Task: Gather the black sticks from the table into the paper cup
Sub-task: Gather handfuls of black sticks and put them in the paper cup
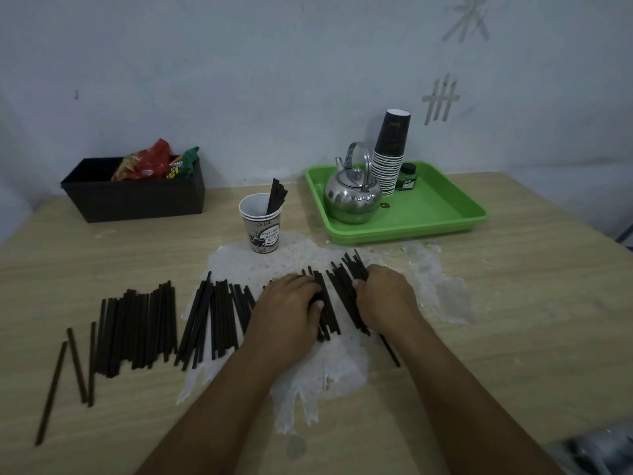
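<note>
Head view, left hand: fingers curled down onto the middle of the black sticks, with thumb tucked against a few
Head view, right hand: fingers bent round a fanned bundle, just beside the left hand
Black sticks: mostly flat in rows across the bench, strays at far left, a few upright in the paper cup
Paper cup: upright beyond both hands, near the green tray
Step in hand: probably squeezing both clusters into one bundle; best squared at the ends, gripped firmly, lowered end-first
Risk: tipping of the cup if loaded off-centre
</note>
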A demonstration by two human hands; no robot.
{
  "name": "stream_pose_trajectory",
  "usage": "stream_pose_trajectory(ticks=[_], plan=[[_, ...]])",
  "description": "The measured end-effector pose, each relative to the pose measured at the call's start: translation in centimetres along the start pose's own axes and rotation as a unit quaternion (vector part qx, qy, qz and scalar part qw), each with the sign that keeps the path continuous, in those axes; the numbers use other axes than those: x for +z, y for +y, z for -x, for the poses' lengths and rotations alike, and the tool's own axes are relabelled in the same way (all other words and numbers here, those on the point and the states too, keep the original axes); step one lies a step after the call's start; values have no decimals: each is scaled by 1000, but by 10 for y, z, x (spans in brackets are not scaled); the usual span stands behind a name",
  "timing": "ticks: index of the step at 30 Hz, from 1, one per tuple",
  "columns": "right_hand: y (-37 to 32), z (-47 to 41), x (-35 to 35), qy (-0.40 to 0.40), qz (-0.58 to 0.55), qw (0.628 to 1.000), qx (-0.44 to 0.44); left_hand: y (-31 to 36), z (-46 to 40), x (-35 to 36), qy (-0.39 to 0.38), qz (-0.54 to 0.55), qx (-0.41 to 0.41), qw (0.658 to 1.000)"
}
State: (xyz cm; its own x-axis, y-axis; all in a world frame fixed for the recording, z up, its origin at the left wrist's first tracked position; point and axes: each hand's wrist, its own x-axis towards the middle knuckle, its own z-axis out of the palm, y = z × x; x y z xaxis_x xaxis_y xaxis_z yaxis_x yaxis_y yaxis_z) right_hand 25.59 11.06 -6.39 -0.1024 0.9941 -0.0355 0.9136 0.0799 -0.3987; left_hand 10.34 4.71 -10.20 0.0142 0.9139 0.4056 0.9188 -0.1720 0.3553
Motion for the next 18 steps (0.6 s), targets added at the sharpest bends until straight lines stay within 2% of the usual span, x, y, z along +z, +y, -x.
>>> stream_pose_trajectory(ticks=[4,7,12,16,18], plan=[[4,-6,-5,45,-53,998,-8,0,0,-1,1,4,3,1000],[8,-12,-11,58,-183,981,-31,0,0,-1,3,12,4,1000],[16,-17,-13,95,-356,925,-92,0,0,-2,3,23,4,1000],[13,-14,-12,161,-492,848,-110,0,0,-1,2,23,5,1000],[13,-12,-13,182,-526,823,-114,0,0,-1,2,21,4,1000]])
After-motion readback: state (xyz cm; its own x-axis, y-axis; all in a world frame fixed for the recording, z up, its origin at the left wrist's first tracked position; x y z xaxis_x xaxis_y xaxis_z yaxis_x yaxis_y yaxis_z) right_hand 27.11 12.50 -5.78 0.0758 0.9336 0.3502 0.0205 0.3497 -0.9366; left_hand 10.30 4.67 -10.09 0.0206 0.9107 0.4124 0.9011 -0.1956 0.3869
